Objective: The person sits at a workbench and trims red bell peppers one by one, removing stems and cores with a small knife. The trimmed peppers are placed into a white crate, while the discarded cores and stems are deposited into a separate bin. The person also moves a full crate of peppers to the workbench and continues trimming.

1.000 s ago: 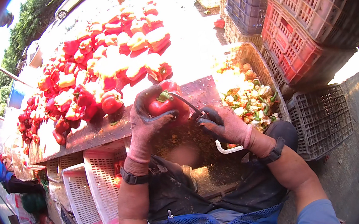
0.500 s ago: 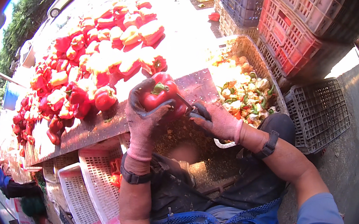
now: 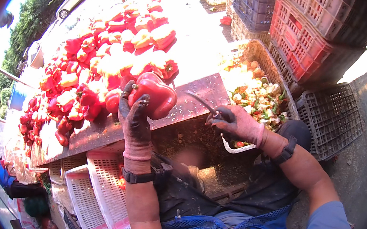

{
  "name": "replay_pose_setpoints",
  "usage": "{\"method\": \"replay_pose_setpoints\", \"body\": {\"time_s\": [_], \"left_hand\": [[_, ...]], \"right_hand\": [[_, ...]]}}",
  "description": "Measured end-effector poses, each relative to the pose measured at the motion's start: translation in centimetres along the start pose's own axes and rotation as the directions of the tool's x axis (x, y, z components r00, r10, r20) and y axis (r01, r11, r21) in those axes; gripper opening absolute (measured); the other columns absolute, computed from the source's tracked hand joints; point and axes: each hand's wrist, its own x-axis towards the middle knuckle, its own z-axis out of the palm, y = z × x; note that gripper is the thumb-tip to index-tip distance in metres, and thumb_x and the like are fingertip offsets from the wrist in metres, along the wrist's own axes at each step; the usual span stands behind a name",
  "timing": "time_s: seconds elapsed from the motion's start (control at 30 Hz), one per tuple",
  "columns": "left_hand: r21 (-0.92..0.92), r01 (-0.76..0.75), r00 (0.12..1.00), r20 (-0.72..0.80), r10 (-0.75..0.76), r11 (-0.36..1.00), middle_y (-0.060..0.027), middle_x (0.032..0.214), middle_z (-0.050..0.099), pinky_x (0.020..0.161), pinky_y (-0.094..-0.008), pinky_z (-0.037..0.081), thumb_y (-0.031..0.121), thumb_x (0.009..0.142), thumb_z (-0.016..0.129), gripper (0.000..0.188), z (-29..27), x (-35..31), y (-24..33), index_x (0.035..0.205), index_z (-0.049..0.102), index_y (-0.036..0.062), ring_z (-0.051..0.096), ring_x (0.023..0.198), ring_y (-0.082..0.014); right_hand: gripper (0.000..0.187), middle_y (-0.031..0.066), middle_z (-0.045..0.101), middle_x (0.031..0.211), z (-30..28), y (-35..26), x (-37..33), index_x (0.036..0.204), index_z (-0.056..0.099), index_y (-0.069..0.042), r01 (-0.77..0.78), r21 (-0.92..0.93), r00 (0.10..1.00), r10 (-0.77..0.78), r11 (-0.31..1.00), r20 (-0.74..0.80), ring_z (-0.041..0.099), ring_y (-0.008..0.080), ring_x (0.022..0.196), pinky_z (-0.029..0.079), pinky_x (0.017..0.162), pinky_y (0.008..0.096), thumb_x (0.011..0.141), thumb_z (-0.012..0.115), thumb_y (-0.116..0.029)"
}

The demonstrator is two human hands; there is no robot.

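Left hand (image 3: 135,114): fingers half-curled around red pepper (image 3: 157,95) above tabletop (image 3: 208,90). Right hand (image 3: 236,122): fingers closed on knife (image 3: 207,105), near tabletop's edge.

Pink gloves (image 3: 249,126) have dark fingers (image 3: 124,107); wristbands (image 3: 285,150) are black, sleeves (image 3: 328,219) blue

A head-worn fisheye looks down from close above the hands (image 3: 137,126).
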Motion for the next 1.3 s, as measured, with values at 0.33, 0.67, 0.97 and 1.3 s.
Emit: {"method": "replay_pose_setpoints", "body": {"time_s": [0.33,0.67,0.97,1.3], "left_hand": [[0.259,0.159,0.911,0.332,-0.243,0.953,-0.0139,0.140,0.055,0.107,-0.0358,0.048,0.017,0.069,0.086,0.090,4.4,-2.0,-1.7,0.147,0.046,-0.0027,0.055,0.126,-0.0212],[0.343,0.173,0.898,0.329,-0.291,0.923,-0.0095,0.128,0.064,0.102,-0.0348,0.051,0.026,0.063,0.094,0.087,5.2,-2.1,-2.3,0.137,0.056,0.0015,0.061,0.116,-0.0181],[0.394,0.144,0.896,0.337,-0.288,0.908,-0.0068,0.123,0.067,0.099,-0.0346,0.053,0.010,0.071,0.085,0.066,5.5,-2.0,-2.3,0.131,0.059,0.0010,0.064,0.110,-0.0170],[0.260,0.310,0.823,0.409,-0.395,0.914,-0.0065,0.125,0.067,0.097,-0.0331,0.054,0.015,0.083,0.080,0.058,6.1,-2.1,-1.7,0.135,0.059,0.0012,0.064,0.110,-0.0159]], "right_hand": [[0.085,0.0134,0.069,0.124,0.4,-0.8,2.5,0.137,0.057,0.000,0.141,0.041,0.973,-0.131,0.989,-0.188,0.068,0.0199,0.111,0.055,0.097,0.0340,0.070,0.095,-0.035],[0.075,0.0110,0.071,0.119,-0.7,-0.4,2.3,0.129,0.059,0.000,0.116,0.235,0.991,-0.097,0.965,-0.092,0.068,0.0160,0.106,0.055,0.095,0.0328,0.069,0.095,-0.025],[0.066,0.0058,0.074,0.102,-1.8,-2.0,1.0,0.129,0.062,-0.006,-0.198,0.454,0.980,0.160,0.869,0.121,0.067,0.0158,0.090,0.057,0.082,0.0330,0.073,0.091,-0.026],[0.068,0.0060,0.074,0.109,-1.5,-1.1,1.6,0.125,0.065,-0.001,0.104,0.337,0.992,-0.072,0.936,-0.105,0.067,0.0133,0.096,0.055,0.091,0.0326,0.069,0.093,-0.028]]}}
